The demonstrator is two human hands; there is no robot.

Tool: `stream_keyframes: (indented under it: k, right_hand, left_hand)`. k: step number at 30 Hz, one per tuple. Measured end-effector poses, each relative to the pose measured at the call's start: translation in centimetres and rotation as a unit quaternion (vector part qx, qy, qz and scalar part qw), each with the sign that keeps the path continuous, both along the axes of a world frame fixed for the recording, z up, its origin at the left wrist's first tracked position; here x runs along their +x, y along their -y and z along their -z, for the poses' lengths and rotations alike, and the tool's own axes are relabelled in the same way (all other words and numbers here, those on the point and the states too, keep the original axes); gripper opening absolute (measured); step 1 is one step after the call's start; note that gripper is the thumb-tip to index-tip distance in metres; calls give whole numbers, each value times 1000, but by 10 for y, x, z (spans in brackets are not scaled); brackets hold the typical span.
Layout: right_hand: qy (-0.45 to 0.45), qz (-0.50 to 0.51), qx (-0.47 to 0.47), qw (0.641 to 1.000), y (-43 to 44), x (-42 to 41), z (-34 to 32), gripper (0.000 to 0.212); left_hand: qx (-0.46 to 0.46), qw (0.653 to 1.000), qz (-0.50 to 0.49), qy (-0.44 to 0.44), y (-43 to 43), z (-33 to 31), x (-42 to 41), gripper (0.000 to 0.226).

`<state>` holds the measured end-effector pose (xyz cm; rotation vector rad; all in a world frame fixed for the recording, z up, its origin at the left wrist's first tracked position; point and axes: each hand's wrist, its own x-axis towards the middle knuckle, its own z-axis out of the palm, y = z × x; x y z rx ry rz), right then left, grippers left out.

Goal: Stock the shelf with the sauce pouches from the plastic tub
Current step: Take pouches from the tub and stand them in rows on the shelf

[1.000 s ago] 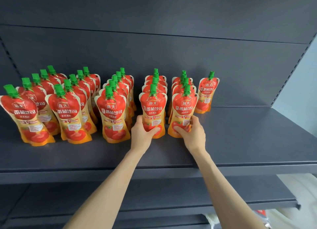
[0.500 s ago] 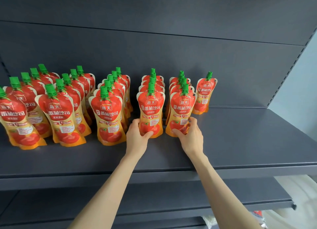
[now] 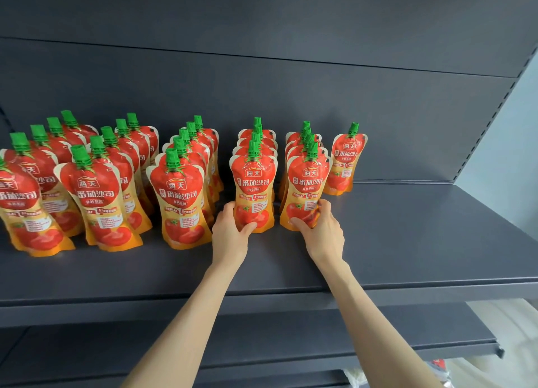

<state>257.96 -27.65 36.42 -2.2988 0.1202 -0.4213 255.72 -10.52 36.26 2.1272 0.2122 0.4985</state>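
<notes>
- Head view: the left hand [image 3: 233, 236] grips the lower part of the left front pouch [image 3: 253, 184], with the thumb across its front.
- The right hand [image 3: 323, 233] is clamped the same way on the right front pouch [image 3: 307, 184], 1 row over.
- Both pouches stand upright on the shelf [image 3: 407, 242], close together but apart, each heading a file of pouches.
- Compared with 0.5 s ago, both hands hold the same 2 pouches in the same spots. Only the view has shifted a little.
- A lone pouch [image 3: 346, 160] stands just to the right, near the back panel [image 3: 291, 96].
- 3 more rows of pouches [image 3: 180, 201] stand to the left.
- A lower shelf [image 3: 320, 338] lies beneath.
</notes>
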Motion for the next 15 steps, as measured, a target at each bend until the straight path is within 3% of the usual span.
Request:
stream_keyframes:
  k: [6, 11, 15]
  right_hand:
    - [-13, -6, 8, 1000, -1, -5, -2, 64]
    - [-1, -11, 28, 1000, 3, -21, 0, 58]
    - [31, 17, 30, 999, 13, -54, 6, 45]
  left_hand:
    - [2, 999, 12, -32, 1, -5, -5, 59]
    - [6, 997, 14, -69, 4, -5, -28, 73]
    - [24, 999, 44, -19, 11, -2, -58, 55]
